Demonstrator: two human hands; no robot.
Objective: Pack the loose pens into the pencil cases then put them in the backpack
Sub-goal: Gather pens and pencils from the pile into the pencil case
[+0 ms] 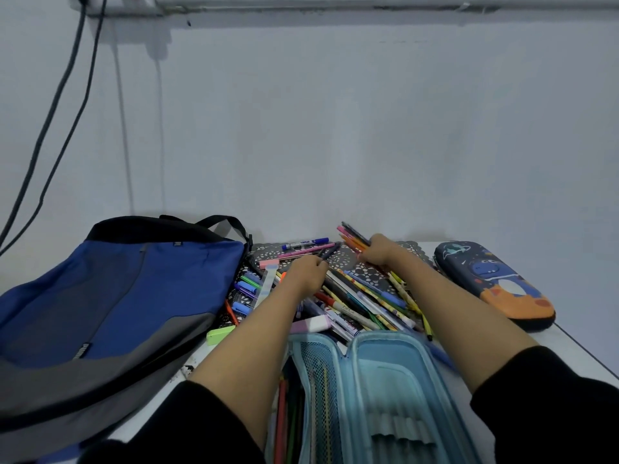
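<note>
Loose pens and pencils (361,303) lie in a heap on a black patterned mat. My right hand (380,252) grips a bundle of coloured pencils (353,236) raised off the mat. My left hand (306,269) pinches a dark pen (330,251) at the far side of the heap. A light blue pencil case (385,393) lies open in front of me with several pencils in its left half. A closed dark blue dinosaur pencil case (492,283) sits at the right. The blue and grey backpack (110,303) lies flat at the left.
A blue marker (303,244) and a pink pen lie at the mat's far edge by the wall. A green highlighter (220,334) rests beside the backpack. The white table's right edge (582,349) runs close to the dinosaur case. Cables hang on the wall at the left.
</note>
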